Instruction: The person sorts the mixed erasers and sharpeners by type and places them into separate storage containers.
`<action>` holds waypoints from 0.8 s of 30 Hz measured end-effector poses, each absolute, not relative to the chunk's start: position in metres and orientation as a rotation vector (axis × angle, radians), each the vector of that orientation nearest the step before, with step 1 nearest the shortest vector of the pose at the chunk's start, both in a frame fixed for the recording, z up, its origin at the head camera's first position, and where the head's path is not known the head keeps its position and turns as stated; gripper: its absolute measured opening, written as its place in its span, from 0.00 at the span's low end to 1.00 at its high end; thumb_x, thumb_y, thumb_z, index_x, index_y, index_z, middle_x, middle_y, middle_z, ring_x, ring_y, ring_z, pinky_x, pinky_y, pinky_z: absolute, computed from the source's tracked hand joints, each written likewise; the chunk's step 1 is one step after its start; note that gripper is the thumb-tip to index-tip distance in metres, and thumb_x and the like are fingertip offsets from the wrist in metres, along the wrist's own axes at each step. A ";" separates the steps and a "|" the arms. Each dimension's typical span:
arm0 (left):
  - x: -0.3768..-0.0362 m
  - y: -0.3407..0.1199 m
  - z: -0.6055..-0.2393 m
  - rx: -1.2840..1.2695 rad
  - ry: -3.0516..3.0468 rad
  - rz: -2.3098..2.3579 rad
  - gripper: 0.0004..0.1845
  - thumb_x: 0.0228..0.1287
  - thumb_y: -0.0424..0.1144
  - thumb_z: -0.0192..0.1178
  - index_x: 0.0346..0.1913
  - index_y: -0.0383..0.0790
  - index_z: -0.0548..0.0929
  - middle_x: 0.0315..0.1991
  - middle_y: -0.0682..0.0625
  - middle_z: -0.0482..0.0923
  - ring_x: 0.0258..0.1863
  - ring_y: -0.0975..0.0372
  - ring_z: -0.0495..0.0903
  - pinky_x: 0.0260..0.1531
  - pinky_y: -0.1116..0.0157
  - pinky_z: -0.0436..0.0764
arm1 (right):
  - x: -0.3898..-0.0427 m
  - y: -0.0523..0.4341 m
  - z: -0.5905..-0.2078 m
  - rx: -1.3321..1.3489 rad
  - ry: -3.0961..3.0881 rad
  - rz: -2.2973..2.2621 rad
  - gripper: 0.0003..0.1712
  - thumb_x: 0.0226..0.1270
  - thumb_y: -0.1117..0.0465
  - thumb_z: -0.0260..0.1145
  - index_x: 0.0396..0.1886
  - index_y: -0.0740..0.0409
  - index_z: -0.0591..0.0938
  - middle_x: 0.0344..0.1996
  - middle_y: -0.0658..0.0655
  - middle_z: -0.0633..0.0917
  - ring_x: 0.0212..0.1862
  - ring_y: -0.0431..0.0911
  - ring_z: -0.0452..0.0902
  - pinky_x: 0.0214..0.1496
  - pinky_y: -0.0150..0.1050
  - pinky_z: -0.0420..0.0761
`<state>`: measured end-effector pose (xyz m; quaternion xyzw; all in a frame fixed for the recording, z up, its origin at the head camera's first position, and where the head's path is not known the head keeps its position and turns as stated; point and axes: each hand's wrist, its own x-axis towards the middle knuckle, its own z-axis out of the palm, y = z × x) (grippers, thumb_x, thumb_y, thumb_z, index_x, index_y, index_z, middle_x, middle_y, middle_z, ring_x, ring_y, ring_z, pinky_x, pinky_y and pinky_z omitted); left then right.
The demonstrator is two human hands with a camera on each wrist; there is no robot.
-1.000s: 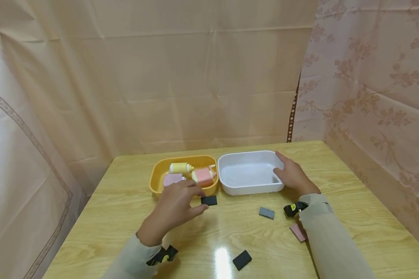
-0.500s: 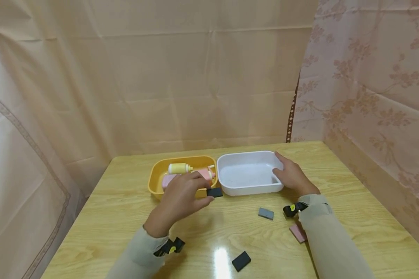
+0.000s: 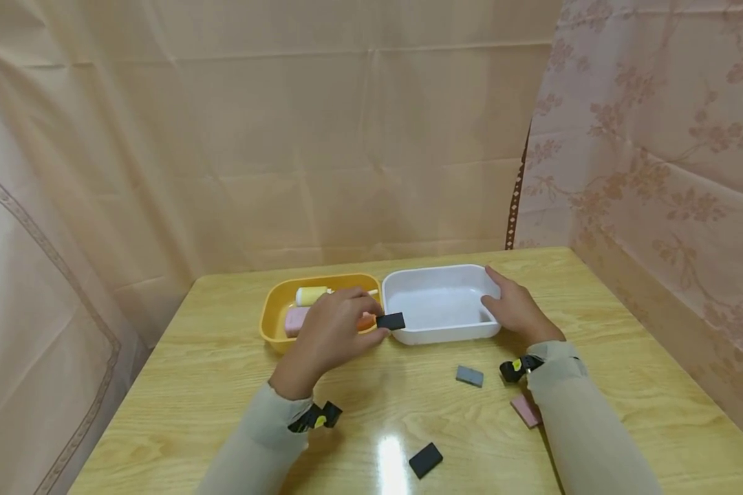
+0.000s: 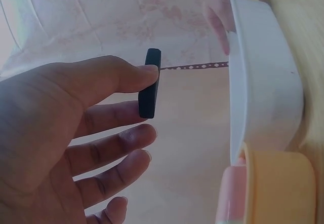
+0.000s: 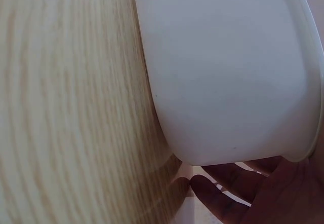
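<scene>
My left hand (image 3: pixel 337 330) pinches a thin black rectangular block (image 3: pixel 391 321) between thumb and forefinger. The left wrist view shows that block (image 4: pixel 150 84) edge-on, the other fingers spread loosely below it. In the head view it is held up where the orange-yellow tub (image 3: pixel 271 326) meets the white tub (image 3: pixel 448 335). My right hand (image 3: pixel 520 311) grips the white tub's right end, thumb over the rim. From the right wrist, the fingers (image 5: pixel 217 196) show along the outside of the white wall (image 5: pixel 228 82). No objects show inside the white tub.
Inside the orange-yellow tub lie a yellow bottle (image 3: pixel 310 295), a pale pink item (image 3: pixel 296 321) and a pink bottle (image 4: pixel 233 193), partly hidden by my left hand. On the wooden table are a grey block (image 3: pixel 469 375), a pink block (image 3: pixel 525 410) and another black block (image 3: pixel 425 460).
My left hand has carried the black block up and to the right, from in front of the orange-yellow tub toward the white one. The right hand keeps its hold on the white tub.
</scene>
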<state>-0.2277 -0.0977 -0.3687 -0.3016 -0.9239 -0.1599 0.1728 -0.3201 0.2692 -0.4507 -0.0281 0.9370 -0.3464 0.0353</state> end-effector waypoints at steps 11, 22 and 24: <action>-0.244 -0.083 -0.363 -0.795 -2.674 -0.520 0.15 0.60 0.57 0.73 0.42 0.53 0.91 0.45 0.56 0.86 0.40 0.63 0.82 0.39 0.63 0.80 | -0.320 0.268 -0.449 -0.048 2.853 -1.079 0.45 0.80 0.56 0.55 0.86 0.50 0.43 0.83 0.67 0.51 0.81 0.68 0.48 0.77 0.67 0.54; -0.252 -0.075 -0.363 -0.787 -2.670 -0.581 0.15 0.61 0.58 0.72 0.43 0.53 0.91 0.45 0.59 0.85 0.37 0.64 0.82 0.38 0.63 0.80 | -0.318 0.267 -0.450 -0.051 2.867 -1.078 0.44 0.80 0.56 0.55 0.86 0.52 0.43 0.82 0.67 0.52 0.81 0.68 0.49 0.77 0.67 0.56; -0.253 -0.074 -0.361 -0.776 -2.674 -0.605 0.16 0.62 0.58 0.71 0.44 0.52 0.91 0.46 0.58 0.85 0.39 0.63 0.82 0.38 0.63 0.80 | -0.318 0.267 -0.450 -0.059 2.866 -1.082 0.44 0.80 0.56 0.55 0.86 0.52 0.44 0.82 0.67 0.52 0.81 0.68 0.50 0.77 0.67 0.56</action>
